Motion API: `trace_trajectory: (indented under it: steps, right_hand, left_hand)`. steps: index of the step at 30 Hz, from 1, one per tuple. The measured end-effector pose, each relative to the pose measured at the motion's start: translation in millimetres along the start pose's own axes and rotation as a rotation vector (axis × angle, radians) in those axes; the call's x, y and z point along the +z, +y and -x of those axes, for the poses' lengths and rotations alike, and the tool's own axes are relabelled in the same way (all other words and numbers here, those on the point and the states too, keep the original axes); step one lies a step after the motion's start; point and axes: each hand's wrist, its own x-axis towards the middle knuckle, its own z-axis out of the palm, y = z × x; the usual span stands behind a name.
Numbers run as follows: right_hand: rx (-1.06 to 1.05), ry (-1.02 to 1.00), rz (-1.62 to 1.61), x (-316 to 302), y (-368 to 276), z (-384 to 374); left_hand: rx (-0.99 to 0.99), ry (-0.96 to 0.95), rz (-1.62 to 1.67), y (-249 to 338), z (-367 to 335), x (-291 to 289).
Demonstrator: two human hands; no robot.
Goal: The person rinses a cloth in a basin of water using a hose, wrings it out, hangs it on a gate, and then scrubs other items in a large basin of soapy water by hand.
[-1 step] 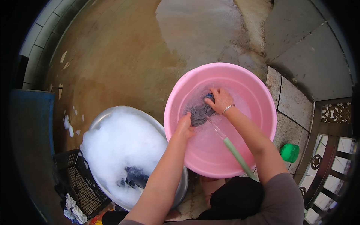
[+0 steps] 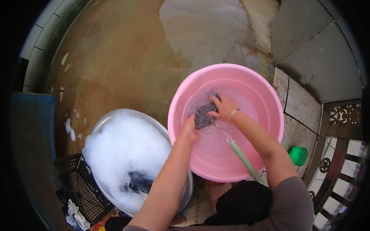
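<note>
Widely, my right hand (image 2: 224,107) spreads its fingers on grey cloth (image 2: 202,118) in the pink basin (image 2: 266,104); whether my left hand (image 2: 189,128) grips it, I cannot tell
Water (image 2: 223,133) from the hose (image 2: 244,161) could push it loose

Open from above into the pink plastic basin (image 2: 275,115), over bare water at the far right, beyond the right hand (image 2: 226,107), and in the near part, between the left forearm (image 2: 165,181) and the pale green hose (image 2: 246,162). Blocked left of the middle by gray cloth (image 2: 203,117), bunched between the right hand and left hand (image 2: 189,128). Crossed at the near rim by the hose, at the near-right rim by the right forearm (image 2: 262,138). Hemmed in at left by the foam-heaped metal tub (image 2: 154,125). Free beyond the basin, over wet floor (image 2: 127,61).
</note>
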Motion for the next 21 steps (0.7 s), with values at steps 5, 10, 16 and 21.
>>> trace_trajectory:
  steps: [5, 10, 16, 21]
  right_hand:
    - [-0.292, -0.456, -0.278, 24.3, 17.3, 8.3]
    - [-0.303, -0.216, -1.107, -9.9, -24.3, 4.9]
    - [-0.015, -0.389, -1.730, -38.2, -48.1, 7.2]
    - [-0.570, 0.569, -0.379, -61.2, -54.0, 10.6]
  left_hand:
    - [-0.070, -0.036, 0.059, -2.1, -7.1, 7.9]
    - [-0.091, -0.172, 0.232, 0.9, -12.4, 5.0]
    - [0.134, -0.403, 0.452, 5.8, -0.1, 6.8]
    - [0.186, -0.671, 0.779, 1.8, 23.9, 24.6]
